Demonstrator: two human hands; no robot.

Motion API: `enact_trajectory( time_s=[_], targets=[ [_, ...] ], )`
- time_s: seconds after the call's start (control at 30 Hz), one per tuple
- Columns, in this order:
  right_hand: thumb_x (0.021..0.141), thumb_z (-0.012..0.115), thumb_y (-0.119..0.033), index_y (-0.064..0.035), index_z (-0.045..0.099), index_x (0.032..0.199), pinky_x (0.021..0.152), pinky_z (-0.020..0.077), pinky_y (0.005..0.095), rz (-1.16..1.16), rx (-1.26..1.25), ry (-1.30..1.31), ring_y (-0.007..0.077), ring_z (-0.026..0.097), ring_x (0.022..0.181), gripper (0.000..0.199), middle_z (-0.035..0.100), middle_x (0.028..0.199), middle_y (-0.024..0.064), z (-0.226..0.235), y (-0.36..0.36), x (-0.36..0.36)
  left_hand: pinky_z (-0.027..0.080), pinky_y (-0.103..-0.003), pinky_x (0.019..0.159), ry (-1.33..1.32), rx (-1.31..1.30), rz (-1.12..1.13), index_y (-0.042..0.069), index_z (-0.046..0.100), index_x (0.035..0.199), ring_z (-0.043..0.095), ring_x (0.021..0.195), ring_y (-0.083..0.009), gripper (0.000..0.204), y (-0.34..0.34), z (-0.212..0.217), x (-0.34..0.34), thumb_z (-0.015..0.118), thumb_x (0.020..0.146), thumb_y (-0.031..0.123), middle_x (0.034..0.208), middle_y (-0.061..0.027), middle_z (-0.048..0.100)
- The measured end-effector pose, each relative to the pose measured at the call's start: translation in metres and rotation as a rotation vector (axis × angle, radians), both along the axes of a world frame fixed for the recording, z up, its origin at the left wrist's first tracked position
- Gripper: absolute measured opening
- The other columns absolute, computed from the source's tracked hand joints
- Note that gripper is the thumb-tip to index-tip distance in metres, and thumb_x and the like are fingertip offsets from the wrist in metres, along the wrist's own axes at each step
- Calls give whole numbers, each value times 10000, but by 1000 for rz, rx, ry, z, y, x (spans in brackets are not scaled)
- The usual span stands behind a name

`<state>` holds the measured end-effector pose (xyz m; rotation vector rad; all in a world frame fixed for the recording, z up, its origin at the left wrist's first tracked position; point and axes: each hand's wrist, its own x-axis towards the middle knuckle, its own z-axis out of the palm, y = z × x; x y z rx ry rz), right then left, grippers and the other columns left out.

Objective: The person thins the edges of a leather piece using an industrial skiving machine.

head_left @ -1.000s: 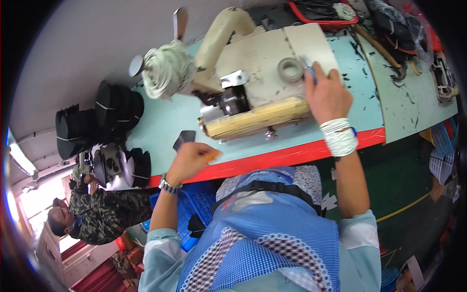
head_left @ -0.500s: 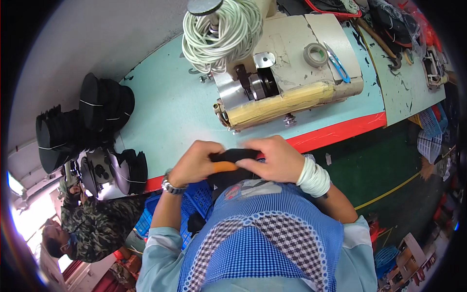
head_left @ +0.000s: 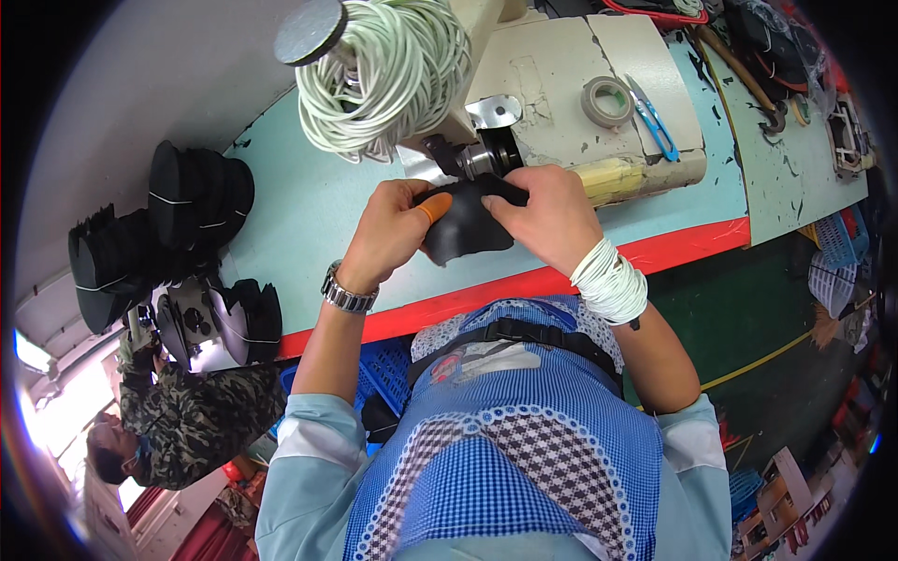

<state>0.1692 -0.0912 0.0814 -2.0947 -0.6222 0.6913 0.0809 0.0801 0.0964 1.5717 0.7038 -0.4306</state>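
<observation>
Between my two hands a flexible black sheet piece (head_left: 470, 227) is stretched, its lower edge hanging down in a curve. My left hand (head_left: 388, 227) pinches its left side, the thumb in an orange finger cover (head_left: 434, 207) lying on the near face. My right hand (head_left: 550, 217) grips the upper right corner, thumb in front. The piece's upper edge is against or just before the metal wheel (head_left: 481, 159) of a beige machine (head_left: 552, 75); whether they touch, I cannot tell. My fingers behind the piece are hidden.
A large coil of pale cord (head_left: 398, 79) hangs above the machine. Grey tape (head_left: 606, 101) and blue-handled snips (head_left: 655, 122) lie on its top. Bundled black pieces (head_left: 198, 196) stand at the left. A hammer (head_left: 748, 84) lies far right. A person in camouflage (head_left: 196, 421) sits at lower left.
Both hands have moved up and away from my lap to the machine, carrying the black piece. It now hangs spread out. My view has shifted slightly.
</observation>
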Motion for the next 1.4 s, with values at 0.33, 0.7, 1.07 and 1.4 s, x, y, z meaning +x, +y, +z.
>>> enact_trajectory(
  time_s=[0.33,0.7,1.07,1.4],
  targets=[
    [772,578,-94,-9,662,1006,588,483,339,-86,175,-33,319,609,604,263,629,732,212,-2,16,-7,405,-224,484,-230,185,153,-57,621,856,495,546,-48,147,-14,-7,-4,550,881,70,648,-23,588],
    [820,548,-67,28,648,993,569,499,325,-276,400,162,300,642,647,221,644,773,208,-7,17,-28,438,-221,586,-300,305,98,-52,613,975,517,690,-62,141,-11,-11,-13,584,854,14,793,-53,628],
    [815,540,-63,22,649,970,583,490,365,-235,354,145,356,623,674,208,632,789,219,-4,16,-24,448,-244,634,-143,353,60,-37,594,1071,547,730,-84,233,-10,-10,-17,560,867,68,832,-33,643],
    [833,543,-43,36,636,1030,608,477,268,-280,365,204,158,615,664,232,662,809,167,-7,23,-27,428,-237,530,-355,478,95,-34,617,945,503,611,-53,140,-14,-18,-17,587,833,46,676,-82,607]
  ],
)
